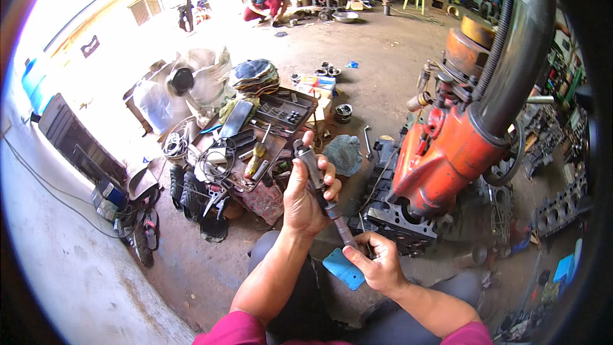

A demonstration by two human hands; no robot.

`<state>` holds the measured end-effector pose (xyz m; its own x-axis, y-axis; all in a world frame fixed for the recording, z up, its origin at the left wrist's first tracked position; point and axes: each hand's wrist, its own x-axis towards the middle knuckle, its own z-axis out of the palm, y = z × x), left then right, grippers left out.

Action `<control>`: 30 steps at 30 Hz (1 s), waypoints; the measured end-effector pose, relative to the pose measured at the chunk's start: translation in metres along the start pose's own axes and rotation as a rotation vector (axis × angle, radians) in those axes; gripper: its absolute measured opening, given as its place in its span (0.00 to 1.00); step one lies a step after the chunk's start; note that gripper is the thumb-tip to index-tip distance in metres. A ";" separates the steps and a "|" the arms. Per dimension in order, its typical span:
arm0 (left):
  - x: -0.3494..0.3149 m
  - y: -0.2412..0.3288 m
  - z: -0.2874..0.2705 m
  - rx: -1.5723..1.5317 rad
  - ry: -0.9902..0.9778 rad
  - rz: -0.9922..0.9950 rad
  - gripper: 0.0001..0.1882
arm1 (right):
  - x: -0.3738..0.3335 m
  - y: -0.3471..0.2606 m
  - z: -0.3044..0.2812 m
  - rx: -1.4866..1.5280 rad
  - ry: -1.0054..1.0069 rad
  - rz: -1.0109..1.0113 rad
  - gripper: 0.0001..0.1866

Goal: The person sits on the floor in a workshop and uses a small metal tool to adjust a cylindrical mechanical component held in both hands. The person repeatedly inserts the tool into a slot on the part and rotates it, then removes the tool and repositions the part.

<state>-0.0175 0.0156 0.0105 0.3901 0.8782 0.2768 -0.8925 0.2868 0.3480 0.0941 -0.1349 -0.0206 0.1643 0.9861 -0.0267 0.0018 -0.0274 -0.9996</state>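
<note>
A long, slim, grey metal rod-shaped part (334, 213), with a thicker upper body and a dark bluish band, slants between my two hands. My left hand (305, 201) wraps round its thick upper section, fingers on the far side and thumb along the near side. At the lower end, my right hand (378, 262) pinches it between thumb and fingers. Its exact kind cannot be told. Beneath it, near my right hand, lies a blue flat piece (343, 269) by my legs.
Left of my hands, a low bench carries a parts tray (287, 112), a yellow-handled screwdriver (258, 151) and cables. An orange machine (440, 153) stands on an engine block (402, 220) at right. A wrench (367, 142) lies on the floor. Another person (265, 3) crouches far off.
</note>
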 end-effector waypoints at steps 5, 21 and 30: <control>0.001 0.003 -0.014 -0.003 -0.094 -0.004 0.33 | 0.000 0.003 0.005 0.055 0.031 -0.026 0.12; 0.006 0.001 -0.012 -0.046 0.001 -0.014 0.31 | -0.004 0.012 0.008 0.209 0.027 0.032 0.12; 0.005 0.000 -0.009 -0.169 0.020 -0.069 0.30 | -0.006 0.013 0.005 0.680 -0.229 0.207 0.15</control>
<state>-0.0176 0.0237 0.0035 0.4484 0.8612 0.2394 -0.8899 0.4052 0.2094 0.0881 -0.1408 -0.0331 -0.1146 0.9834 -0.1411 -0.6296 -0.1817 -0.7553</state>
